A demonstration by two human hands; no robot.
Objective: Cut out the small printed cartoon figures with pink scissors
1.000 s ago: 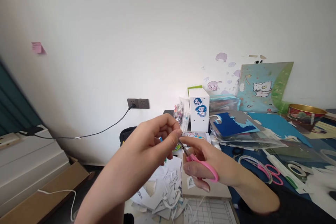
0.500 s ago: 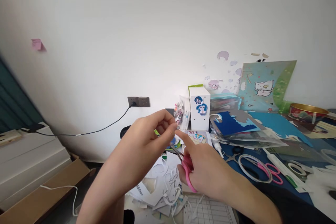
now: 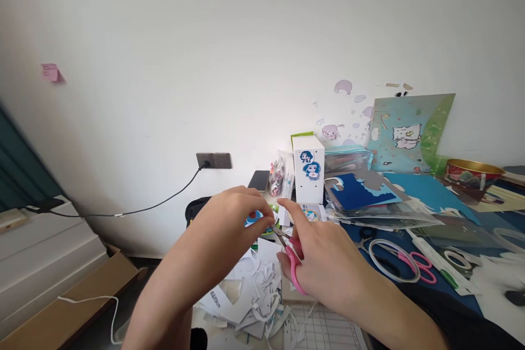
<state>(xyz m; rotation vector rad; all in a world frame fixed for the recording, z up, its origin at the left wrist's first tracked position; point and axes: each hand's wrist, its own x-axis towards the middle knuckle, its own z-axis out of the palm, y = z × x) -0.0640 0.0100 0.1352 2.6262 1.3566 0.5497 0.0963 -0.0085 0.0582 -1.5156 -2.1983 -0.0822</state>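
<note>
My right hand is closed around the pink handles of a pair of scissors, its index finger stretched out along them. The metal blades point up and left, their tips close to the fingers of my left hand. Thumb and fingers of that left hand are pinched together; what they hold, if anything, is too small or hidden to name. Behind them, partly covered, shows something blue and green. Below both hands lies a heap of white paper scraps, strips and curls among them.
A white box with blue stickers stands against the wall. To its right are blue foam-like sheets, a second pink-handled pair of scissors, a clear ring and a red tin. A gridded sheet lies at the front.
My left hand has dropped slightly and turned over a little. The right index finger has lifted away from the left fingertips, and the scissor tips now sit nearer them.
</note>
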